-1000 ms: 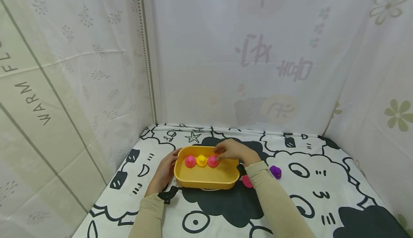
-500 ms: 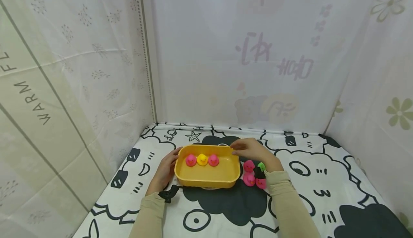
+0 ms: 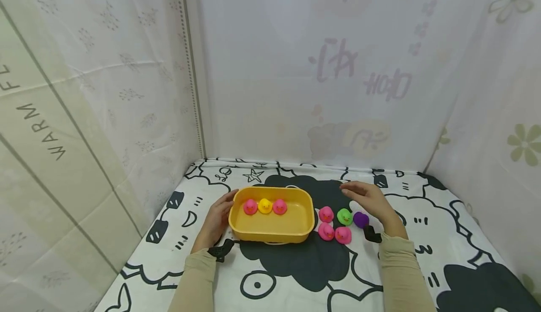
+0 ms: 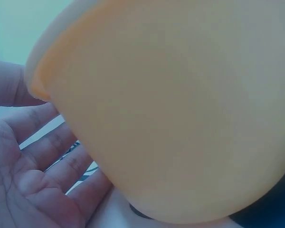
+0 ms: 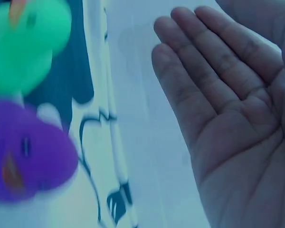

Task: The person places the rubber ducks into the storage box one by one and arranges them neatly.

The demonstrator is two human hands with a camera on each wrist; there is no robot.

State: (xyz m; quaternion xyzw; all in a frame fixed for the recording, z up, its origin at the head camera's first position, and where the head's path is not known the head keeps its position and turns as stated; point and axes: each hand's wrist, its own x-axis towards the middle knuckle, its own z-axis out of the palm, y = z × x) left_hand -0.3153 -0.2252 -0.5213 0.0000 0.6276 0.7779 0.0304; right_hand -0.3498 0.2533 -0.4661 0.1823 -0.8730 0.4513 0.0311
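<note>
A yellow plastic tub (image 3: 270,237) holds a row of rubber ducks near its back wall: a pink duck (image 3: 250,206), a yellow duck (image 3: 265,206) and another pink duck (image 3: 280,207). My left hand (image 3: 217,218) rests against the tub's left end; in the left wrist view its fingers (image 4: 52,147) lie fairly straight along the outside, with the thumb at the rim. Right of the ducks on the cloth, my right hand (image 3: 374,204) is raised with relaxed fingers and nothing in it. Nearest to it are a purple duck (image 3: 361,219) and a green duck (image 3: 344,216).
Between the tub and the green duck stand three pink ducks, one at the back (image 3: 326,214) and two in front (image 3: 326,231). A black-and-white patterned cloth (image 3: 304,267) covers the table. Printed curtains (image 3: 270,91) hang behind and at both sides.
My right hand has left the right-hand pink duck in the tub and moved right, past the ducks on the cloth, which now show. The left hand stays at the tub.
</note>
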